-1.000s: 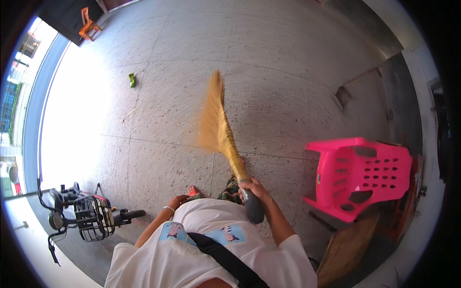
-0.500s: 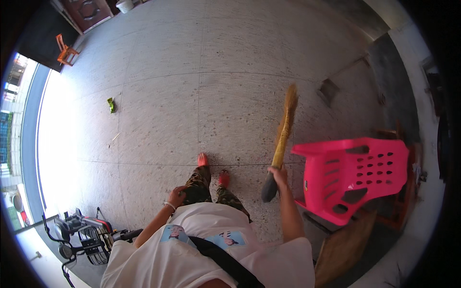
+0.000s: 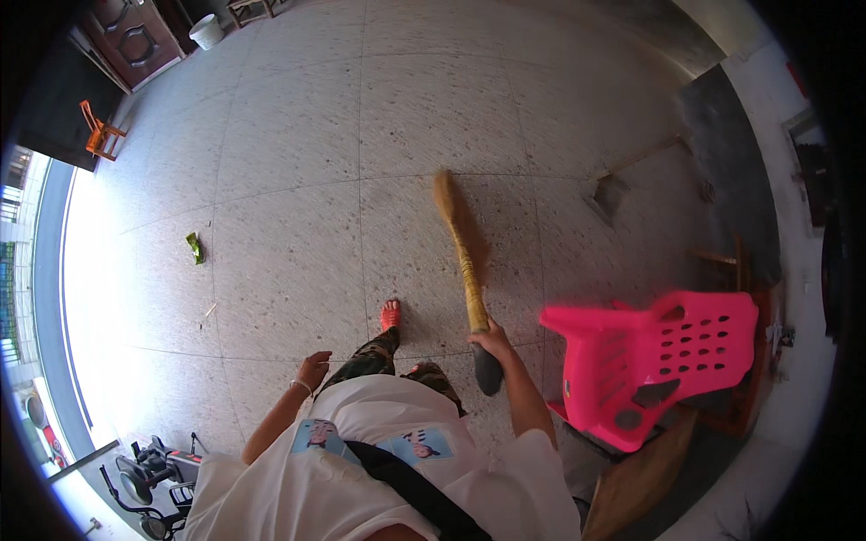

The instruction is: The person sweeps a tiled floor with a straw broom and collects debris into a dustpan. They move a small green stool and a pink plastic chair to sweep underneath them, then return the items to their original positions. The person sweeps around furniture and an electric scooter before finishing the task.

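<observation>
My right hand (image 3: 492, 343) is closed round the handle of a broom (image 3: 470, 284), just above its dark grey end. The broom points away from me, its tan bristles smeared a little by motion over the speckled floor tiles. My left hand (image 3: 313, 370) hangs beside my left thigh with nothing in it, its fingers loosely apart. A pale bracelet circles that wrist. Right of the broom stands a pink plastic chair (image 3: 649, 356), apart from my right arm. Ahead and to the left a crumpled green wrapper (image 3: 195, 248) lies on the floor.
A long-handled dustpan (image 3: 609, 197) lies ahead on the right. An orange wooden chair (image 3: 102, 133) and a white bucket (image 3: 207, 32) stand far left. A parked two-wheeler (image 3: 149, 478) is at lower left, near a bright doorway. A wooden board (image 3: 636, 482) leans behind the pink chair.
The broom has swung leftward in my right hand, its bristles now left of where they were. My left hand has come away from my thigh. Floor things ahead appear lower, nearer me.
</observation>
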Action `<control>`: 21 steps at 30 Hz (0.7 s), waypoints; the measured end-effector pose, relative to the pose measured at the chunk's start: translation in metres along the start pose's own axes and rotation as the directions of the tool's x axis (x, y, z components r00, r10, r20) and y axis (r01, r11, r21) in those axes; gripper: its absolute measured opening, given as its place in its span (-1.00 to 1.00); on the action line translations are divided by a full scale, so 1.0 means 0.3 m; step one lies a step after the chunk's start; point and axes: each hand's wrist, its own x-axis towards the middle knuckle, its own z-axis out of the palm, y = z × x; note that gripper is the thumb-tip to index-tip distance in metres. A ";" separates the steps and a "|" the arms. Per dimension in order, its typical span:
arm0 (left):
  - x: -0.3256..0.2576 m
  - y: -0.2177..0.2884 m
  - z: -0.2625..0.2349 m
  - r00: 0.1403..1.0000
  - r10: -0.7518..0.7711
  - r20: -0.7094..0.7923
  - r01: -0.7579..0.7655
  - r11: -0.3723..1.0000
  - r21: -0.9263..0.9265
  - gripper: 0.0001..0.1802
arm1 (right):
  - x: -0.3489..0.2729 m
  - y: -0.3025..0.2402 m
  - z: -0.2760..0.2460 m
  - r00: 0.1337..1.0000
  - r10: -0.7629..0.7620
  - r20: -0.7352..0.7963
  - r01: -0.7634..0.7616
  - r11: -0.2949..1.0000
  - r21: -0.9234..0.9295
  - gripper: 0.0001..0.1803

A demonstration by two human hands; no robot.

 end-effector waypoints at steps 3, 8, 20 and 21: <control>0.140 0.027 -0.044 0.999 0.051 0.011 -0.052 0.993 0.105 -0.64 | -0.009 0.024 -0.080 0.996 -0.056 0.065 0.044 0.982 0.183 -0.07; 0.282 0.084 -0.046 0.997 0.029 -0.066 -0.027 0.999 0.027 -0.67 | 0.039 -0.214 -0.204 0.992 -0.089 -0.088 0.097 0.991 0.094 0.01; 0.105 0.154 0.120 0.936 -0.318 -0.148 0.271 0.924 -0.270 -0.68 | 0.975 -0.477 -0.151 0.998 0.020 -0.055 -0.021 0.999 -0.033 -0.49; 0.056 0.128 0.167 0.915 -0.367 -0.168 0.308 0.904 -0.296 -0.67 | 0.852 -0.555 0.004 0.973 -0.058 -0.224 0.030 0.991 -0.128 -0.40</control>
